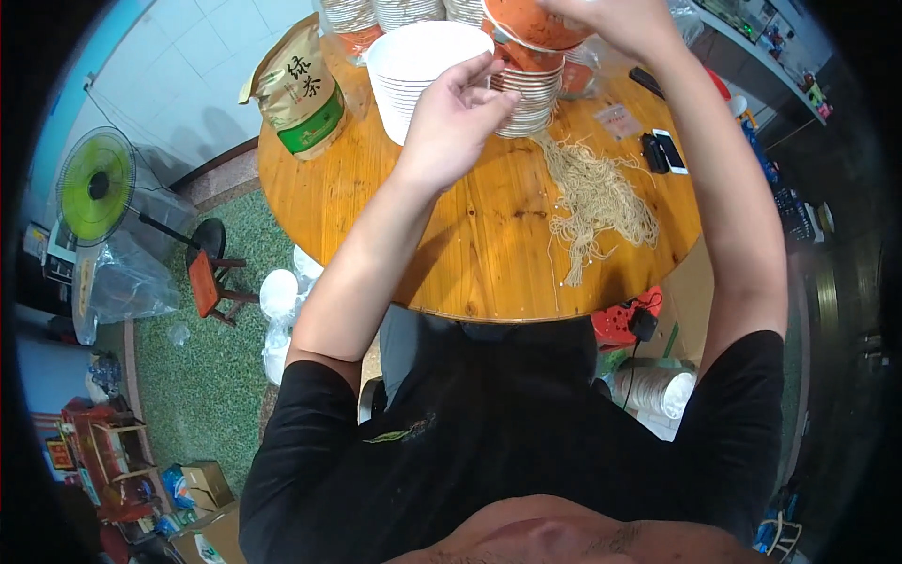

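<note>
Over the round wooden table, my left hand [460,117] hovers before the stacked bowls, its fingers loosely curled and apart with nothing visible in them. Just beyond it stands a stack of white paper bowls [395,80]. At the top edge, my right hand [606,17] grips an orange paper bowl [536,21], tilted above a stack of orange paper bowls [528,94]; its fingertips are partly hidden by the bowl and the frame edge. A tangled bundle of beige strings [601,202] lies on the table below that stack.
A gold and green pouch [303,99] stands at the table's [479,263] left. More bowl stacks line the far side. A phone [669,150] and a small black object [652,153] lie at right. A green fan [99,183] and a small wooden stool [209,282] are on the floor left.
</note>
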Motion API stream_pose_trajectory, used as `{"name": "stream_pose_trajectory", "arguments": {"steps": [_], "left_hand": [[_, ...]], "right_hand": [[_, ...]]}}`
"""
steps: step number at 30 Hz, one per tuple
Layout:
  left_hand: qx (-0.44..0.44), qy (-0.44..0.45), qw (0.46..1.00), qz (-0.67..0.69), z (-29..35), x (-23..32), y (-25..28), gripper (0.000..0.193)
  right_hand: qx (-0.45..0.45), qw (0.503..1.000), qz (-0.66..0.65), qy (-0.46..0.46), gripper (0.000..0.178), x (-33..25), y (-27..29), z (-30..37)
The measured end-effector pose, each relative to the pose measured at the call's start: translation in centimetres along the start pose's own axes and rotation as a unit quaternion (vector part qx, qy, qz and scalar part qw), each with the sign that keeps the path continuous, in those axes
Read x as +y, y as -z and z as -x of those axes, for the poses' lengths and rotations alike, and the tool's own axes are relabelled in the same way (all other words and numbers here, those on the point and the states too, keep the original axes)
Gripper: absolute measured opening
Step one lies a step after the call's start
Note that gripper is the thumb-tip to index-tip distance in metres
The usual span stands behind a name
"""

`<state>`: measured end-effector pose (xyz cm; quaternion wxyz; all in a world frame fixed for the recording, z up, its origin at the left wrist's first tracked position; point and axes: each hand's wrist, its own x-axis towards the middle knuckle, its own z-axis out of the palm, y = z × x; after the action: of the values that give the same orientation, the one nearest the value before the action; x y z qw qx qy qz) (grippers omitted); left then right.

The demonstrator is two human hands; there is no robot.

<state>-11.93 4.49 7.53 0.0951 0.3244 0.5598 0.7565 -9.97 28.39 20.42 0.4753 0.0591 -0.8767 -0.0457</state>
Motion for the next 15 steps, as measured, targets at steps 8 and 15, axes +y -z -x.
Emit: {"name": "stream_pose_trajectory", "arguments": {"steps": [8, 15], "left_hand": [[0.033, -0.336, 0.685, -0.646, -1.5, 0.9, 5.2, 0.027], [-0.018, -0.227, 0.739, -0.634, -1.7, 2.9, 5.7, 0.022]], "right_hand": [[-0.323, 0.928, -0.152, -0.106, 0.066, 0.0, -3.9, -7.7], [-0.096, 0.987, 0.045, -0.121, 0.057, -0.6, -7.4, -4.5]]}}
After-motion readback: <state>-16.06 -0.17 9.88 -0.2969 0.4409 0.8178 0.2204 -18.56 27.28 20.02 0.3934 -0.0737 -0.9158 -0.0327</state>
